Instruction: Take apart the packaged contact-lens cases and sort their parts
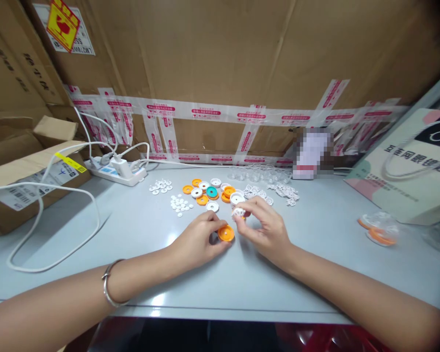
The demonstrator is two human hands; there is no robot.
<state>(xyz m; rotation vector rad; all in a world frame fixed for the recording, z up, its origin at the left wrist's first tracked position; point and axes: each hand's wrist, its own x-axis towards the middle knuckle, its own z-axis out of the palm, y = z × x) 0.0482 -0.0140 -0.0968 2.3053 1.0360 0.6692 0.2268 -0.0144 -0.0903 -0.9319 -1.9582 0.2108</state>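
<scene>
Between the thumb and fingers of my left hand [201,237] is an orange round cap [226,233], its hollow side facing up with a small pale spot at the centre. My right hand [266,227] pinches a small white openwork plastic piece [238,212] just above and to the right of the cap, apart from it. A bit of orange shows under that piece; I cannot tell what it belongs to. Behind my hands lies a group of orange, white and teal round caps [211,191]. White openwork pieces [255,191] and small white discs [179,204] lie near them.
Clear plastic domes [258,173] stand at the back. To the right are orange-and-clear assembled pieces [381,234] and a paper bag [407,166]. A power strip [121,173], a looping white cable [95,225] and an open cardboard box [33,181] occupy the left.
</scene>
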